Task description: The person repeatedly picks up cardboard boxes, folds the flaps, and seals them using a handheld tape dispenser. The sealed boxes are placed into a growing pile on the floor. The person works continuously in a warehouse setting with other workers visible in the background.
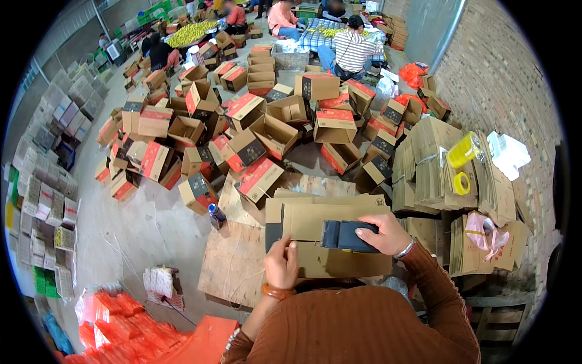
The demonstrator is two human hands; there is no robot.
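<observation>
A brown cardboard carton (pixel 336 266) with a black end lies before me, its flaps meeting along a seam. My right hand (pixel 384 234) grips a dark handheld tape dispenser (pixel 349 235), which sits across that seam, right of its middle. Near the left end of the seam, my left hand (pixel 281 264) holds the flap edge with curled fingers and thumb. The carton's underside is hidden. Under and beyond it is a worn wooden board (pixel 234 261). A dark bottle with a blue cap (pixel 217 215) stands at the board's left edge.
Open red-and-black cartons (pixel 248 109) cover the floor ahead. Flattened cardboard stacks (pixel 436 164) at right carry yellow tape rolls (pixel 462 183) and a pink bag (pixel 486 234). Red plastic bags (pixel 122 323) lie at lower left. People (pixel 352 50) sit by yellow-green fruit (pixel 193 34) in the background.
</observation>
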